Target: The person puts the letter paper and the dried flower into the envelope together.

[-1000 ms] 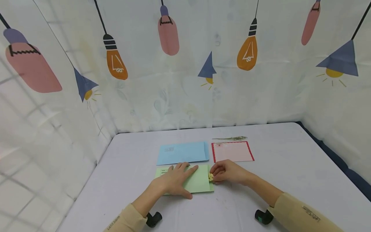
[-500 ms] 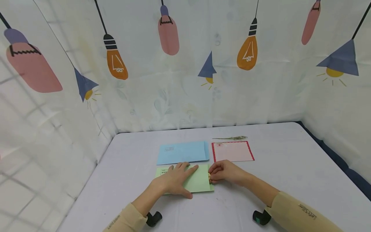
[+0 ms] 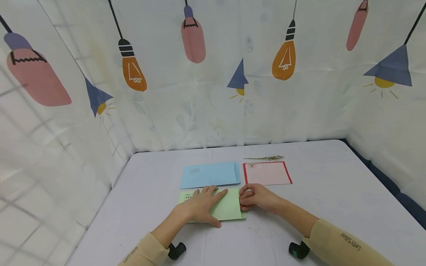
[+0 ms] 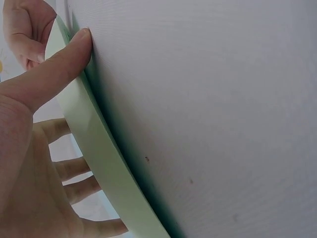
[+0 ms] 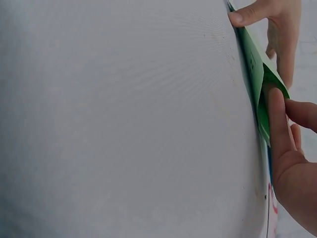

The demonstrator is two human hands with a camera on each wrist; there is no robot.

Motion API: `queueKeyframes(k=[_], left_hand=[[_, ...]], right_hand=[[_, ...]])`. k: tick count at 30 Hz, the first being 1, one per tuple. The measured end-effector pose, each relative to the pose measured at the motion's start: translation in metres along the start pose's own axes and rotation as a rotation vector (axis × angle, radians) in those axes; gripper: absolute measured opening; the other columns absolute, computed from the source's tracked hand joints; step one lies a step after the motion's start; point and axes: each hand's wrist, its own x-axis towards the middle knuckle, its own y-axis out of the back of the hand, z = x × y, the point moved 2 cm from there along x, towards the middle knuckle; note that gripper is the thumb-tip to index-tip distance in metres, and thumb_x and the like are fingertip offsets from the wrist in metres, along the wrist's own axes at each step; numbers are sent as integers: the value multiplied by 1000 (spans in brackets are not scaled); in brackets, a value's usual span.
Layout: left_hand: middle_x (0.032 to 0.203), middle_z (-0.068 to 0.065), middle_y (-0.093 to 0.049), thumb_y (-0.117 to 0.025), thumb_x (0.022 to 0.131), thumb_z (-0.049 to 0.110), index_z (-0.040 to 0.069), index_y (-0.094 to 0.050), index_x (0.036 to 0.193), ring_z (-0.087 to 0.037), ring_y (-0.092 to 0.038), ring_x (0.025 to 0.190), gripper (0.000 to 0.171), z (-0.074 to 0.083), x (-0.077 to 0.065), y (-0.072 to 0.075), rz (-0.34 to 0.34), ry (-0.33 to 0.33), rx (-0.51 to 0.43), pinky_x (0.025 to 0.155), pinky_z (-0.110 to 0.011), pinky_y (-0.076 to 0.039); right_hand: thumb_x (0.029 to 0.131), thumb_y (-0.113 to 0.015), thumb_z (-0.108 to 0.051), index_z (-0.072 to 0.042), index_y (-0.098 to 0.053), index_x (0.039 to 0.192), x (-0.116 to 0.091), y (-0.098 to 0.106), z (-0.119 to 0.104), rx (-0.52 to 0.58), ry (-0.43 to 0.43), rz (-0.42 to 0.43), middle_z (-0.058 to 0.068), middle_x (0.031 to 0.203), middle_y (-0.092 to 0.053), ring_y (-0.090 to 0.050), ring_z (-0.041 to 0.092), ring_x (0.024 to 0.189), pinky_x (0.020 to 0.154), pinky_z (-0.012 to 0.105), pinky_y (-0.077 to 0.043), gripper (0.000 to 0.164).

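A pale green envelope (image 3: 229,207) lies flat on the table, its flap end to the right. My left hand (image 3: 201,207) rests spread on it, fingers straight, with the thumb (image 4: 74,52) at the near edge in the left wrist view. At the envelope's right end, my right hand (image 3: 254,197) has curled fingers at the mouth. In the right wrist view the mouth gapes, and the right thumb (image 5: 277,114) reaches into it. The small yellow flower cluster pinched there moments ago is hidden by the fingers and the envelope.
Behind the green envelope lies a light blue envelope (image 3: 209,175). To its right is a pink card (image 3: 267,174) with a red border. A dried sprig (image 3: 271,158) lies beyond the card. A printed curtain (image 3: 213,103) hangs behind the table.
My right hand has moved slightly left toward the envelope's mouth, and the yellow flower cluster has gone from sight there. The left hand has stayed in place.
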Motion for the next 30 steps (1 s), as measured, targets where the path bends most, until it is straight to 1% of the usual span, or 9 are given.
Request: queueKeyframes(k=[3, 6, 11, 16, 19, 22, 24, 27, 30], left_hand=[[159, -10, -34, -84, 79, 58, 27, -30, 164, -31, -33, 145, 105, 0, 0, 0, -3, 3, -5, 112, -64, -30], [158, -10, -34, -84, 79, 58, 26, -31, 164, -32, -33, 145, 105, 0, 0, 0, -2, 1, -11, 112, -64, -30], [159, -9, -33, -83, 79, 60, 28, -29, 164, -32, -33, 146, 105, -1, 0, -2, -9, 8, -19, 113, -64, -29], [160, -10, -33, -82, 79, 61, 28, -29, 164, -32, -33, 145, 106, -1, 1, -3, -1, 11, -16, 113, -64, -27], [159, -11, -33, -82, 79, 62, 27, -30, 164, -32, -32, 146, 106, 0, 0, -3, 13, -1, -12, 114, -65, -26], [160, -11, -32, -81, 79, 64, 26, -30, 164, -30, -30, 147, 106, -1, -1, -1, 25, -13, -1, 115, -64, -24], [159, -11, -32, -78, 80, 66, 26, -30, 164, -30, -31, 146, 104, -1, -1, 3, 42, -22, 16, 115, -64, -24], [159, -12, -32, -69, 86, 70, 26, -31, 164, -31, -32, 146, 97, -4, 0, 9, 72, -18, 24, 115, -64, -24], [158, -12, -33, -59, 94, 69, 27, -32, 163, -32, -34, 145, 86, -10, 5, 14, 104, 2, 2, 115, -62, -24]], right_hand=[[95, -71, 0, 5, -53, 112, 0, 0, 0, 1, -16, -6, 15, 93, -73, -74, 24, 81, 81, 38, -60, 25], [96, -70, -2, 4, -51, 111, -1, 1, 1, 5, -23, -26, 15, 93, -73, -73, 25, 83, 82, 38, -60, 25], [97, -69, -3, 5, -51, 116, -4, 5, 2, 18, -26, -58, 19, 104, -73, -73, 30, 92, 84, 40, -60, 28], [97, -69, -6, 7, -51, 121, -6, 9, 2, 3, -17, -60, 20, 111, -72, -73, 35, 99, 85, 41, -59, 32], [98, -69, -7, 9, -50, 123, -8, 12, 1, -9, -9, -57, 20, 112, -72, -73, 35, 99, 85, 41, -59, 35], [99, -69, -8, 10, -50, 124, -9, 15, -1, -35, -5, -48, 20, 109, -72, -72, 32, 95, 84, 41, -60, 37], [99, -68, -10, 10, -51, 124, -10, 17, -1, -61, -5, -40, 20, 107, -72, -70, 30, 91, 83, 40, -60, 37], [100, -68, -12, 9, -52, 124, -10, 22, -3, -99, 1, -27, 20, 105, -72, -69, 27, 88, 80, 39, -60, 35], [100, -67, -13, 9, -54, 122, -9, 27, -6, -125, 17, -12, 21, 104, -71, -69, 28, 86, 79, 40, -60, 33]])
